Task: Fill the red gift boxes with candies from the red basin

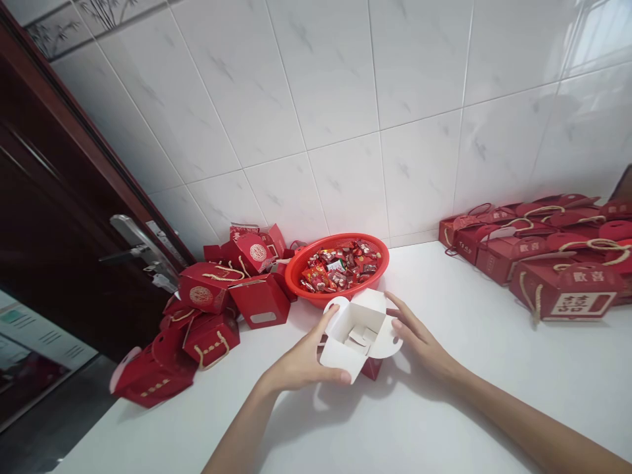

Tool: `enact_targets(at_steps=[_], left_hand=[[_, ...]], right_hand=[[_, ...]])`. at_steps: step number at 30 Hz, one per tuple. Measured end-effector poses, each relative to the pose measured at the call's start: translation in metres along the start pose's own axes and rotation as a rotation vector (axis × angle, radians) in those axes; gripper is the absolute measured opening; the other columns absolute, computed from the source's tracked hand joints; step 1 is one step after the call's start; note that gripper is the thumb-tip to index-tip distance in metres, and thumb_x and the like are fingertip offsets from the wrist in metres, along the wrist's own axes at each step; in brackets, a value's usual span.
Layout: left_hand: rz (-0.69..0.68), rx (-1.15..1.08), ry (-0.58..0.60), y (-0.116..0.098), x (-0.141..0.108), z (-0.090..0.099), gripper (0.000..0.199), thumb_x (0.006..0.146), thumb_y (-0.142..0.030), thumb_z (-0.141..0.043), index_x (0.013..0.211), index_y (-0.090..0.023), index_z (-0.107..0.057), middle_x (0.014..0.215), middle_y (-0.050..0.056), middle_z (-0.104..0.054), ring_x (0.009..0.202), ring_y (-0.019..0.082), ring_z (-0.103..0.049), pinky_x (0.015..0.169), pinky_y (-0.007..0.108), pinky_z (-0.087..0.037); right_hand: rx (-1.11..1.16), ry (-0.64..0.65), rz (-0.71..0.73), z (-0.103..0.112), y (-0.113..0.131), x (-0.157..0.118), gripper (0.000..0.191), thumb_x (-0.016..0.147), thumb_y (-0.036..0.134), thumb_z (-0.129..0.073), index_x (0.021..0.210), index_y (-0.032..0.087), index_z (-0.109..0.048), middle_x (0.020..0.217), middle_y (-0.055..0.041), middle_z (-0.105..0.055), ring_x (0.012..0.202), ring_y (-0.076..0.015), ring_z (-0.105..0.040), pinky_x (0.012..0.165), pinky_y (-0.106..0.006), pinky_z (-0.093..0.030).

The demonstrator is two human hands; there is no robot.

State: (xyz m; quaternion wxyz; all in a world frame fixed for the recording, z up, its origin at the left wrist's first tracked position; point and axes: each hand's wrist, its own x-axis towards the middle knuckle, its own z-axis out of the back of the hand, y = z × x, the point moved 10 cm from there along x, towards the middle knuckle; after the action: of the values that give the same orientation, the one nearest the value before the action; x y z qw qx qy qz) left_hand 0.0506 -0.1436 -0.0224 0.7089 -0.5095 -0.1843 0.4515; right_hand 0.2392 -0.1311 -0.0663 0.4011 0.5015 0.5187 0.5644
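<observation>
An opened gift box [363, 329], white inside and red outside, is held between both hands above the white table, its flaps spread and its inside facing the camera. My left hand [309, 355] grips its left side, thumb along the lower flap and fingers at the upper left flap. My right hand [417, 336] has its fingers against the right flap and the back edge. Just behind the box stands a red oval basket [296, 280] with many wrapped candies [338, 270] in it.
Several red boxes [205, 289] with rope handles are piled at the left, near a dark door [64, 178]. Rows of closed red boxes [567, 286] stand at the right on the white table [553, 382]. A tiled wall [336, 92] rises behind.
</observation>
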Motion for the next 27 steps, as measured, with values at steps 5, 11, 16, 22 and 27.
enact_targets(at_steps=[5, 11, 16, 22, 27], left_hand=[[-0.053, 0.236, 0.012, -0.028, -0.007, 0.027, 0.075, 0.08, -0.055, -0.071, 0.147, -0.029, -0.047, 0.16, 0.007, -0.036, 0.145, 0.032, -0.034, 0.117, 0.043, -0.034], [-0.122, 0.221, -0.215, -0.062, 0.022, 0.092, 0.05, 0.086, -0.054, -0.063, 0.123, -0.02, -0.067, 0.132, 0.009, -0.066, 0.124, 0.029, -0.059, 0.109, 0.041, -0.043], [-0.116, 0.437, -0.266, -0.06, 0.086, 0.128, 0.045, 0.078, -0.041, -0.069, 0.115, -0.016, -0.069, 0.122, 0.012, -0.071, 0.113, 0.03, -0.065, 0.1, 0.039, -0.049], [-0.038, 0.895, -0.092, -0.042, 0.156, 0.111, 0.053, 0.071, -0.034, -0.073, 0.122, -0.018, -0.068, 0.13, 0.012, -0.066, 0.123, 0.033, -0.058, 0.104, 0.037, -0.043], [0.031, 1.244, -0.016, -0.033, 0.179, 0.092, 0.07, 0.059, -0.041, -0.083, 0.124, -0.022, -0.066, 0.127, 0.017, -0.062, 0.125, 0.041, -0.051, 0.103, 0.047, -0.041]], right_hand=[[0.119, -0.047, -0.02, 0.008, -0.013, 0.002, 0.073, 0.092, 0.067, -0.04, 0.154, 0.032, -0.028, 0.133, -0.0111, -0.057, 0.101, -0.025, -0.063, 0.096, -0.047, -0.047], [0.06, -0.164, -0.063, 0.016, -0.027, 0.002, 0.056, 0.09, 0.067, -0.044, 0.126, 0.025, -0.054, 0.116, -0.0099, -0.064, 0.095, -0.0251, -0.062, 0.092, -0.045, -0.045], [0.023, -0.193, -0.084, 0.013, -0.029, -0.001, 0.049, 0.089, 0.064, -0.048, 0.116, 0.025, -0.057, 0.108, -0.0076, -0.066, 0.091, -0.0235, -0.06, 0.092, -0.043, -0.044], [0.031, -0.17, -0.105, 0.009, -0.029, -0.002, 0.044, 0.09, 0.061, -0.049, 0.114, 0.026, -0.058, 0.107, -0.0055, -0.065, 0.092, -0.0229, -0.06, 0.091, -0.04, -0.044], [0.022, -0.168, -0.102, 0.008, -0.028, -0.003, 0.043, 0.09, 0.061, -0.051, 0.112, 0.025, -0.06, 0.109, -0.006, -0.064, 0.092, -0.023, -0.06, 0.09, -0.038, -0.044]])
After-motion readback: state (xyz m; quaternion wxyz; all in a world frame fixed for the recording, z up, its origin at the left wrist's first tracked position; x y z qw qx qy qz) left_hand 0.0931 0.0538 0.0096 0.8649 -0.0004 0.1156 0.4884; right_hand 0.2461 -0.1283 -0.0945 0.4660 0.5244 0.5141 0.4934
